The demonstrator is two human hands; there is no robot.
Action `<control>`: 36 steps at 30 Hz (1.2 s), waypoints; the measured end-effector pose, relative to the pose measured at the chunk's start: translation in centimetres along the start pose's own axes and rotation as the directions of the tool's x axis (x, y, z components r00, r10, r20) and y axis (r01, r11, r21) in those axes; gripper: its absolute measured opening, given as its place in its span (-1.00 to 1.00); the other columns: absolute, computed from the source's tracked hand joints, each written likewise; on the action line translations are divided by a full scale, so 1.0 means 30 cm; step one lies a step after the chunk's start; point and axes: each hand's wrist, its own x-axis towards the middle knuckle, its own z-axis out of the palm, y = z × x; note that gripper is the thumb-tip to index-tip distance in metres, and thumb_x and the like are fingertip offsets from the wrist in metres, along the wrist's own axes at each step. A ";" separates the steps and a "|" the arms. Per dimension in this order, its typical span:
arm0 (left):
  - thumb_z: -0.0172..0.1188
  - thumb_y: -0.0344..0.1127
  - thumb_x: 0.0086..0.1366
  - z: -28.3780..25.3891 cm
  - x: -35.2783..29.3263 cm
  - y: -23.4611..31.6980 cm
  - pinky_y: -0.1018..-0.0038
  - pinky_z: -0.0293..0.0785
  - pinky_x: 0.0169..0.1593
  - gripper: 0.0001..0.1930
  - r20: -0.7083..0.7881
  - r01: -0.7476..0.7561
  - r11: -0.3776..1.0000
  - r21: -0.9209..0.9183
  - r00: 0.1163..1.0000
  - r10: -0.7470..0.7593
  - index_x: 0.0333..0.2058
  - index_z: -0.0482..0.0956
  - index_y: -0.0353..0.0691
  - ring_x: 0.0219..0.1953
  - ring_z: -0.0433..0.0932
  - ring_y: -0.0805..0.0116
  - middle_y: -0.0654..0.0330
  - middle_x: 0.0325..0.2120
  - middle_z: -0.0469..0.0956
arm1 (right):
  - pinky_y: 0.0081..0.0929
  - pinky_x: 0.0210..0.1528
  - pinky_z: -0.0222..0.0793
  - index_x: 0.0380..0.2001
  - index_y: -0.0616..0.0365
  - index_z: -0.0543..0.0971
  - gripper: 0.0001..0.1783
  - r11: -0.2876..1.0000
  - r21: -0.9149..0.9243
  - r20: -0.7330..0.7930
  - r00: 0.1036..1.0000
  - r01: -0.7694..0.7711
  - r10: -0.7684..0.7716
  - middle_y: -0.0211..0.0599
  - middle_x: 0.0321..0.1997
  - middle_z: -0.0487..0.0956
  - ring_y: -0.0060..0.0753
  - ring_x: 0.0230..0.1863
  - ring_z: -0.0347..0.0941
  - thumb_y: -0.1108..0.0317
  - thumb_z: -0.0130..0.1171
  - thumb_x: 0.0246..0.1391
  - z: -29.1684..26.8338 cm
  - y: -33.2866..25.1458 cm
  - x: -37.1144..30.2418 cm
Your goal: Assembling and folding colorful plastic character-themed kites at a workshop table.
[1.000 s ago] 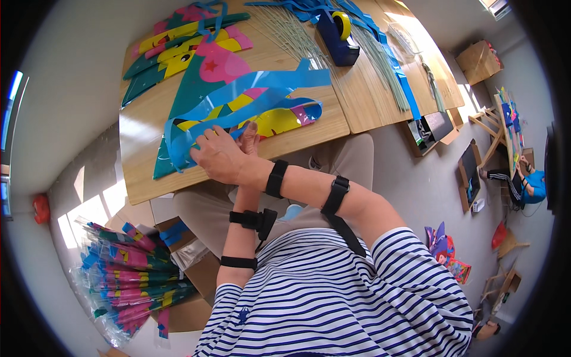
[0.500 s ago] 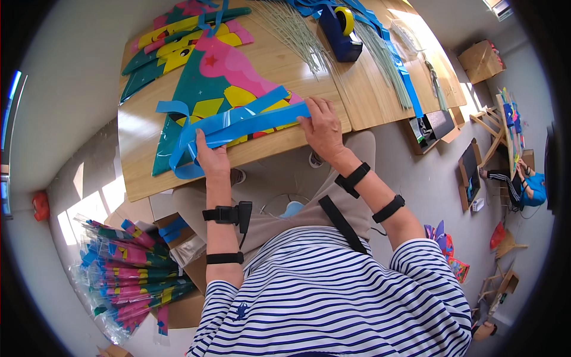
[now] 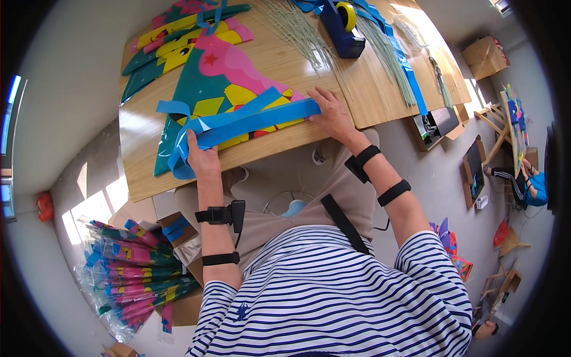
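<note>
A long blue ribbon (image 3: 256, 119) is stretched between my hands over the near edge of the wooden table. My left hand (image 3: 203, 157) pinches it with the thumb near its folded left part, where loops hang down. My right hand (image 3: 334, 117) grips its right end, thumb below and fingers above. Another length of ribbon slants up behind the stretched one. Beneath lies a flat printed sheet (image 3: 229, 62), kite-like in shape, in green, pink and yellow; the ribbon hides part of it.
More folded printed sheets (image 3: 172, 53) lie at the far left. Thin pale rods (image 3: 297, 38), a blue tape dispenser (image 3: 344, 35) and blue strips (image 3: 407, 71) are on the table farther right. Bagged printed pieces (image 3: 137, 273) stand low at left. A person in blue (image 3: 534, 185) works far right.
My right hand has moved slightly right, drawing the ribbon out straighter. My left hand has shifted a little left, still on the ribbon.
</note>
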 end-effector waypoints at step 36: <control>0.21 -0.24 0.51 -0.044 0.077 -0.020 0.10 0.69 -0.05 -0.75 -0.081 -0.022 0.994 0.104 0.996 0.031 -0.26 0.50 -0.32 -0.25 0.69 -0.02 -0.11 -0.31 0.67 | -0.14 0.16 0.41 -0.18 0.08 0.60 -0.77 0.866 -0.359 -0.036 0.922 0.348 -0.385 -0.17 -0.05 0.53 -0.07 0.12 0.46 0.42 0.18 0.05 0.127 -0.050 0.014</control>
